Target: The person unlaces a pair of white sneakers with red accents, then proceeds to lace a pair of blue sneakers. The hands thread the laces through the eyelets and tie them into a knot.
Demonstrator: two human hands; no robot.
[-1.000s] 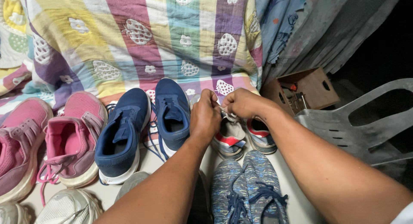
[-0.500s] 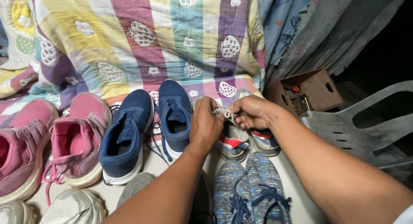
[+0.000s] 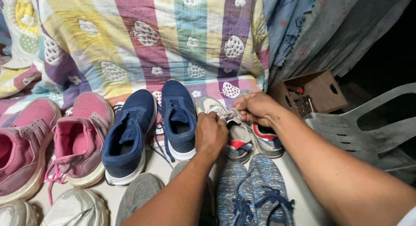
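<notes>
Grey-and-white sneaker [image 3: 234,132], with red and blue side panels, lying on the floor at the foot of a patchwork quilt [image 3: 143,39]; its toe points toward the quilt. The left hand [image 3: 211,135] is closed into a fist over the shoe's tongue area, gripping the white lace [image 3: 226,114]; the fist hides the eyelets and most of the upper. The right hand [image 3: 255,108] is closed too, pinching the far end of that lace just above the toe. Whether a knot has formed between the hands cannot be made out.

The matching second sneaker [image 3: 266,141] lies just beside the first, largely covered by the right forearm. Left of the hands stand a pair of navy shoes [image 3: 147,130] with loose laces, then pink shoes [image 3: 65,141], the outermost cut off by the frame's left edge. White shoes [image 3: 73,208] and grey shoes [image 3: 143,193] are cropped at the bottom edge, as is a blue mottled pair [image 3: 255,191] directly beneath the forearms.

On the right, a brown box [image 3: 318,91] with unclear contents and a grey plastic chair [image 3: 372,130] close that side off. Bare floor shows only in narrow strips between shoes.
</notes>
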